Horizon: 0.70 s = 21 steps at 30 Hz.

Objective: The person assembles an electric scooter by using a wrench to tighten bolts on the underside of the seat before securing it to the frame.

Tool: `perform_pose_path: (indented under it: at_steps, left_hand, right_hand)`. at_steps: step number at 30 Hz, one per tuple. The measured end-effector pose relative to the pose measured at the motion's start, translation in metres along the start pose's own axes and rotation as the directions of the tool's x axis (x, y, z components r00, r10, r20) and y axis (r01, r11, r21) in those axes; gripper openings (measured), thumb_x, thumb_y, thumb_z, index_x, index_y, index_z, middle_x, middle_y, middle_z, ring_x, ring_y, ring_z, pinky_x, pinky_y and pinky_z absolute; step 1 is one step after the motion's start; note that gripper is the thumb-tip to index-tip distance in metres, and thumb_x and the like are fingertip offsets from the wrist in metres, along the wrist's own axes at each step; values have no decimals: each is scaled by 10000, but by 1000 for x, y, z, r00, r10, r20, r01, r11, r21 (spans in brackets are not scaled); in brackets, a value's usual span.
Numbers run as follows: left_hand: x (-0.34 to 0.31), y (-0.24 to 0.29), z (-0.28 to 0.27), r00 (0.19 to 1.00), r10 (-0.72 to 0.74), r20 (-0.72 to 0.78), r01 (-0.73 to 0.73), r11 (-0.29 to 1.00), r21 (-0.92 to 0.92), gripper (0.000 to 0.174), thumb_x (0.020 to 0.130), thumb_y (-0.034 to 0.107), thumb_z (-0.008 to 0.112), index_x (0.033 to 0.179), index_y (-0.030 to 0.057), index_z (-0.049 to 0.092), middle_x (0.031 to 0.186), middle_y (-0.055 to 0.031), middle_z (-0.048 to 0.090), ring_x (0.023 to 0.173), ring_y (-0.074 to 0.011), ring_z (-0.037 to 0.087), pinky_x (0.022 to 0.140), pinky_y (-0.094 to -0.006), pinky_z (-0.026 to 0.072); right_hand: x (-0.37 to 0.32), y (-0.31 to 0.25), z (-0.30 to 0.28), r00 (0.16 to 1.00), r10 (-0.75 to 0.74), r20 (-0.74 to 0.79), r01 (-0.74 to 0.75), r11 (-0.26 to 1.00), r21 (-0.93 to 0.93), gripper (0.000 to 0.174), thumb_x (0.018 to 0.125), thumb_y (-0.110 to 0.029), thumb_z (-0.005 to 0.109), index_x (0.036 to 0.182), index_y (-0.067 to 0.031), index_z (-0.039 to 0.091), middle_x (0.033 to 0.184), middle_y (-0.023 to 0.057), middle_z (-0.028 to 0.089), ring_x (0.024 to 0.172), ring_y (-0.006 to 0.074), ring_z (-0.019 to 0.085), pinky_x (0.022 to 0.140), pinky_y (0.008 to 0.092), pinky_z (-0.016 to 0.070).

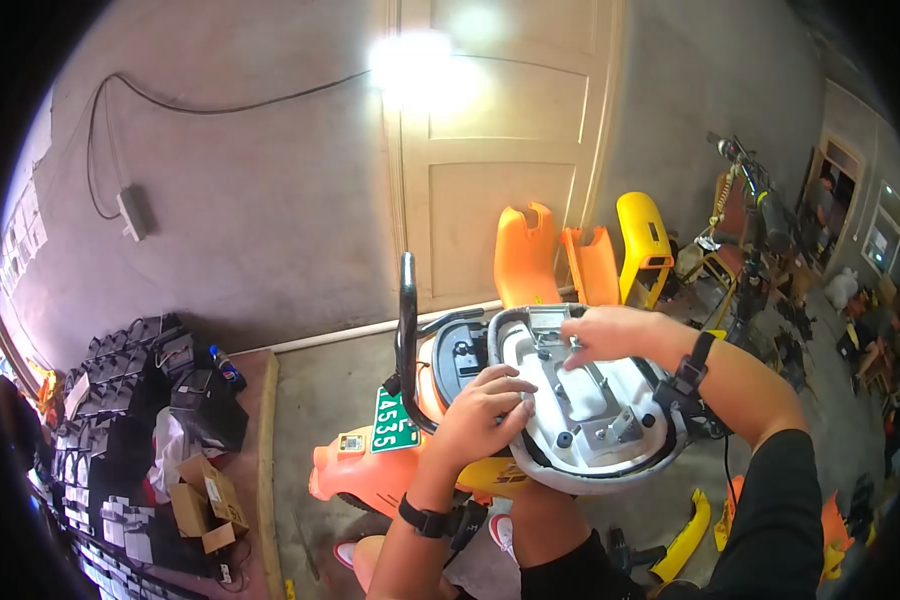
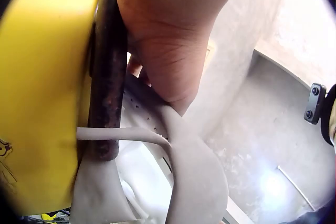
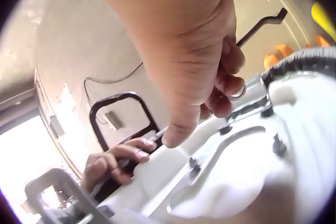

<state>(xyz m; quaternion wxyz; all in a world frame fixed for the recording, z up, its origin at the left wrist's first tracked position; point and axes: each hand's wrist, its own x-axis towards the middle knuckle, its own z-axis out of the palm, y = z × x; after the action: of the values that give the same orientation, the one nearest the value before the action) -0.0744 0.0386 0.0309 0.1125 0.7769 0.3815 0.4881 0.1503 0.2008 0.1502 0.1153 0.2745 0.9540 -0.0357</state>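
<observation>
An upturned scooter seat with a grey padded rim shows its white underside, which carries metal brackets and bolts. My left hand grips the seat's left edge, its fingers curled over the rim. In the right wrist view, the left hand's fingers lie along the white edge. Over the far part of the underside, my right hand pinches a small silver metal piece; its exact kind cannot be made out. Close below that hand, a bolt stands up from the white base.
A black rail rises left of the seat, above an orange scooter body with a green plate. Orange panels and a yellow panel lean by the door. Black batteries and a cardboard box stand left.
</observation>
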Motion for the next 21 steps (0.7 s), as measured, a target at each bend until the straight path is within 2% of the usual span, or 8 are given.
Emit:
perform_pose_path:
  at_steps: [3,5,6,9,11,15,17,21]
  left_hand:
    - [2,1,3,1000,-7,10,7,1000,-4,164,942,109,670,888,7,787,1167,-112,777,1267,-359,613,1079,-451,496]
    - [0,2,3,1000,-21,-19,21,1000,1,168,948,112,672,890,4,787,1170,-113,778,1260,-363,619,1076,-452,498]
    - [-2,0,4,1000,-16,-22,16,1000,5,174,955,116,670,900,-1,786,1177,-113,778,1256,-368,622,1073,-457,498]
    - [-4,-1,4,1000,-6,-25,6,1000,-9,176,969,121,663,924,-4,778,1165,-113,778,1252,-364,623,1077,-460,493]
    - [-4,-1,2,1000,1,-10,-1,1000,2,171,969,133,668,957,3,778,1166,-100,777,1267,-351,612,1082,-458,493]
    - [-2,-2,4,1000,0,-11,0,1000,4,155,958,124,675,944,15,785,1161,-96,777,1259,-344,616,1074,-453,499]
    - [-2,-3,4,1000,10,-13,-10,1000,-1,155,956,124,675,940,15,785,1158,-98,777,1245,-351,621,1075,-454,499]
    - [-3,0,3,999,28,-28,-28,1000,11,162,963,134,680,933,8,778,1163,-109,776,1250,-367,618,1076,-455,498]
  right_hand:
    - [4,-29,12,988,-125,87,128,991,-35,597,913,-567,756,1165,-34,660,976,214,741,986,427,718,840,510,563]
    - [6,-21,11,998,-13,63,21,993,-119,591,901,-546,767,1148,-23,646,989,226,741,993,423,720,837,509,570]
    - [16,7,22,995,-98,-18,90,961,-261,501,905,-469,762,1109,-28,640,975,213,754,958,413,736,820,501,584]
    - [21,68,22,956,27,-291,-142,913,-382,378,922,-350,742,1065,-15,641,871,191,754,863,399,753,770,491,598]
    - [12,50,13,962,101,-254,-167,953,-253,455,944,-433,740,1097,-10,670,900,206,753,893,412,744,801,494,591]
    - [5,-17,8,994,-92,52,86,990,108,539,972,-574,689,1160,-70,730,973,212,753,961,400,727,853,503,567]
    - [11,-35,10,970,25,241,-53,992,112,579,983,-622,642,1154,-77,736,980,201,759,961,401,728,857,489,567]
    - [17,-43,13,958,31,285,15,987,-160,580,1013,-617,585,1054,-75,788,970,193,764,938,412,729,843,507,570]
